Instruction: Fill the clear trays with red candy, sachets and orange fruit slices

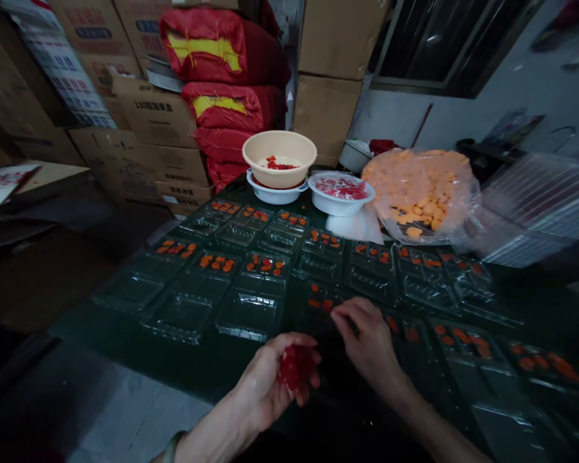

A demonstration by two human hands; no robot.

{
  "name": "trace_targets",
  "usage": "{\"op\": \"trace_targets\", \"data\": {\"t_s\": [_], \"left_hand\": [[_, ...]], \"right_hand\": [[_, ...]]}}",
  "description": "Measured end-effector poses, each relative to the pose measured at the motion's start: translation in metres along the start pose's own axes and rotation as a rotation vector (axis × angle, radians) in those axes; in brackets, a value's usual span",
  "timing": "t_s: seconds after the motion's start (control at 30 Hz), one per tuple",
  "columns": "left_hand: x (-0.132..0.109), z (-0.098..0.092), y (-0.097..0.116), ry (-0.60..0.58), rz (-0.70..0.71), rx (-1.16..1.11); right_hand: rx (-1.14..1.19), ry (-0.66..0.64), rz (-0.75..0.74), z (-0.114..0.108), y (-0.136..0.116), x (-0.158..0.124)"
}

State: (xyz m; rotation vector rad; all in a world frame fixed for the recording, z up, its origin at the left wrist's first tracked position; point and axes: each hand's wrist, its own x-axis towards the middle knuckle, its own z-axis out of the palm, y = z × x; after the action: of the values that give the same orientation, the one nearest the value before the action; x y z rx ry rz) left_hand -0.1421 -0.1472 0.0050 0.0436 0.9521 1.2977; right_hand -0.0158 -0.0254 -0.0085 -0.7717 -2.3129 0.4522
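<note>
A person's left hand [275, 379] is cupped palm-up near the table's front edge, fingers curled around a small heap of red sweets [295, 366]; the right hand [367, 341] reaches just beyond it, fingertips drawn together over a clear plastic tray [321, 299] — whether they pinch a piece cannot be told. Rows of such trays cover the dark green table [139, 341], many already holding orange and red pieces; behind them stand a beige bowl [280, 151], a white bowl [340, 193] and a bag of orange pieces [422, 190]. The sweets look light, soft, perhaps sticky — best taken singly between fingertips; the thin trays would flex easily.
</note>
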Motion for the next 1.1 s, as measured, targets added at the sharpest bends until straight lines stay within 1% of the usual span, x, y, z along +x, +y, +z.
{"op": "trace_targets", "data": {"t_s": [0.03,0.07,0.13,0.17,0.2,0.23,0.33,0.4,0.47,0.53,0.63,0.7,0.73,0.77,0.8,0.87,0.9,0.97,1.03,1.1], "left_hand": [[-0.002,0.002,0.000,-0.002,0.035,0.020],[-0.004,0.004,0.000,-0.002,0.058,0.041],[-0.007,0.008,0.000,-0.001,0.069,0.078],[-0.008,0.009,0.000,-0.001,0.065,0.088],[-0.009,0.010,0.000,-0.001,0.059,0.090],[-0.010,0.010,-0.001,0.006,0.053,0.085],[-0.010,0.010,-0.001,0.047,0.030,0.050],[-0.008,0.010,-0.001,0.064,0.022,0.026],[-0.006,0.011,-0.001,0.050,0.021,-0.009],[-0.002,0.012,0.000,0.017,0.026,-0.051],[0.005,0.014,0.002,-0.002,0.030,-0.084],[0.010,0.017,0.002,0.011,0.024,-0.093],[0.013,0.019,0.002,0.022,0.021,-0.093],[0.016,0.021,0.001,0.037,0.016,-0.083],[0.018,0.024,-0.001,0.057,0.013,-0.063],[0.022,0.033,-0.004,0.105,0.007,-0.007],[0.023,0.038,-0.006,0.134,-0.003,0.016],[0.027,0.047,-0.008,0.169,-0.039,0.042],[0.033,0.054,-0.009,0.179,-0.075,0.051],[0.040,0.057,-0.007,0.174,-0.067,0.056]], "right_hand": [[-0.102,0.015,0.022,0.002,0.013,0.008],[-0.209,-0.008,0.041,0.004,0.024,0.016],[-0.385,-0.133,0.067,0.010,0.039,0.028],[-0.443,-0.198,0.069,0.011,0.043,0.033],[-0.481,-0.242,0.064,0.013,0.043,0.035],[-0.505,-0.259,0.054,0.013,0.042,0.037],[-0.540,-0.244,-0.018,0.015,0.031,0.037],[-0.549,-0.292,-0.071,0.019,0.026,0.036],[-0.530,-0.346,-0.104,0.024,0.025,0.035],[-0.488,-0.350,-0.119,0.027,0.027,0.034],[-0.340,-0.273,-0.118,0.021,0.022,0.028],[-0.185,-0.193,-0.125,0.010,0.010,0.023],[-0.117,-0.173,-0.144,0.003,0.002,0.019],[-0.072,-0.181,-0.171,-0.004,-0.006,0.016],[-0.056,-0.218,-0.200,-0.010,-0.015,0.013],[-0.087,-0.334,-0.225,-0.018,-0.027,0.008],[-0.106,-0.379,-0.215,-0.020,-0.030,0.007],[-0.090,-0.419,-0.169,-0.023,-0.030,0.007],[-0.020,-0.407,-0.112,-0.024,-0.023,0.009],[0.057,-0.380,-0.052,-0.026,-0.015,0.013]]}}
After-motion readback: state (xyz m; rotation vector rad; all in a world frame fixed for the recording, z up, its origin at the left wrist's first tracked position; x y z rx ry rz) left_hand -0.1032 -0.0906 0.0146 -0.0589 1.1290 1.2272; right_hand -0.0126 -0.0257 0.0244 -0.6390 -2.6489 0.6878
